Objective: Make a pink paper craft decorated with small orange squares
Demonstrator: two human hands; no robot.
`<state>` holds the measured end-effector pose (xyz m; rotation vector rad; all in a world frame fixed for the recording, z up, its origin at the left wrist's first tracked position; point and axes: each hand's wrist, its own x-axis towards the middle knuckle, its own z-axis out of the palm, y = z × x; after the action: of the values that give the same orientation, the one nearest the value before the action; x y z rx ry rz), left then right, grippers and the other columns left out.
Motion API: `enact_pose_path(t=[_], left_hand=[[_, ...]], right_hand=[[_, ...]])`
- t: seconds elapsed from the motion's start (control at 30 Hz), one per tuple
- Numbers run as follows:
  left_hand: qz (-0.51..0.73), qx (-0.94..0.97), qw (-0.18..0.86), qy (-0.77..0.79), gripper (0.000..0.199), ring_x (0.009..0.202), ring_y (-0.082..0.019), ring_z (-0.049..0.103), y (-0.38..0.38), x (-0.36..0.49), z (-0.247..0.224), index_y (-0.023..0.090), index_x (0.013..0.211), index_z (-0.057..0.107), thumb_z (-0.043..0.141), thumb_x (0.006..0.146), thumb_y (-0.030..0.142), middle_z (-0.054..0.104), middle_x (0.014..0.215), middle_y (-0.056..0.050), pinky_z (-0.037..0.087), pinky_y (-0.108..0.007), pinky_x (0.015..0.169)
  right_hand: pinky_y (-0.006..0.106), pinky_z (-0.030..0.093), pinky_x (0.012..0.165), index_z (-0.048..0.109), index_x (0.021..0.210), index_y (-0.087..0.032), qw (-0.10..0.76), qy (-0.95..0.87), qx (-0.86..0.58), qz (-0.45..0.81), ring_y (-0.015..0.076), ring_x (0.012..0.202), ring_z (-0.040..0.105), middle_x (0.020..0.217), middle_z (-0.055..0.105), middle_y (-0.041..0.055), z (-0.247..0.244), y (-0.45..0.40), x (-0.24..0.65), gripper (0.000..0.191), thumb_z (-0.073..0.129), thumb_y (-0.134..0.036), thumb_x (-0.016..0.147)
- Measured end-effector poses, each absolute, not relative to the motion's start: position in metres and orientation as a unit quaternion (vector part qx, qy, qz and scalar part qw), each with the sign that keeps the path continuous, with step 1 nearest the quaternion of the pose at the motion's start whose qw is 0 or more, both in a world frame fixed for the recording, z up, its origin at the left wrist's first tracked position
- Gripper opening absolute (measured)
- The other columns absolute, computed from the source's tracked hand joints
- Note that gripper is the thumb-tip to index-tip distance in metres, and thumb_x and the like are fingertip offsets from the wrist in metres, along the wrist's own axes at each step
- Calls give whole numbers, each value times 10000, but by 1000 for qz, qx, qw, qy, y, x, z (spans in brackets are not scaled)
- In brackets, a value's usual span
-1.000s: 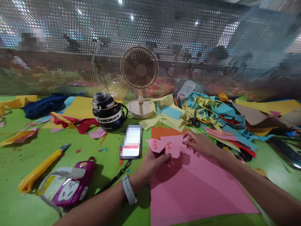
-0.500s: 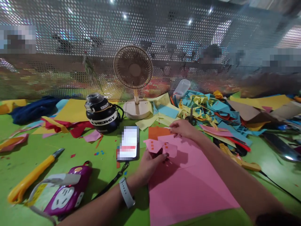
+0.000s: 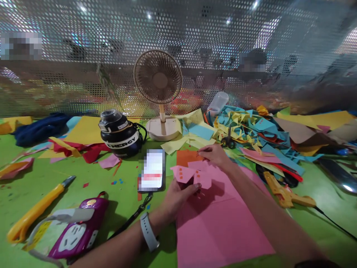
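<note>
My left hand is closed on a folded pink paper piece that carries small orange squares. Its thumb presses against the lower edge. Under both hands lies a large pink paper sheet, with an orange paper at its far end. My right hand hovers at the right side of the orange paper, fingertips pinched together. Whatever sits between those fingertips is too small to make out. Left of my left hand, a phone with a lit screen rests on the green table.
A fan and a black bottle stand behind. Coloured paper scraps pile up at the back right, near scissors. A yellow glue gun lies right, a yellow cutter and purple device left.
My right hand has shifted slightly left along the orange paper, its fingertips drawn together. My left hand keeps its hold on the pink paper piece. The view has moved a little.
</note>
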<state>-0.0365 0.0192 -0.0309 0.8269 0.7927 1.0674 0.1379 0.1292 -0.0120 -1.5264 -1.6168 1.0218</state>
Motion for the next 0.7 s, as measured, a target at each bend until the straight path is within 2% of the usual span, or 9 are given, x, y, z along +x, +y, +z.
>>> enact_pose_path(t=[0.17, 0.43, 0.7], left_hand=[[482, 364, 707, 366, 323, 635, -143, 608, 18, -37, -25, 140, 844, 628, 836, 637, 273, 690, 747, -37, 498, -261, 619], [472, 364, 714, 368, 292, 600, -122, 583, 18, -37, -21, 137, 799, 634, 831, 652, 294, 664, 693, -23, 470, -235, 586], [465, 364, 721, 363, 274, 603, -126, 589, 19, -37, -22, 148, 803, 638, 825, 668, 298, 674, 707, -29, 484, -244, 598]], right_hand=[[211, 467, 417, 720, 737, -145, 363, -614, -568, 410, 131, 429, 603, 529, 685, 32, -27, 130, 139, 236, 673, -376, 739], [305, 567, 649, 733, 865, -152, 419, -611, -536, 406, 187, 661, 708, 813, 767, 83, -44, 130, 139, 334, 626, -455, 770], [315, 540, 651, 746, 897, -185, 418, -635, -524, 385, 197, 669, 696, 732, 750, 56, -43, 122, 137, 289, 635, -430, 792]])
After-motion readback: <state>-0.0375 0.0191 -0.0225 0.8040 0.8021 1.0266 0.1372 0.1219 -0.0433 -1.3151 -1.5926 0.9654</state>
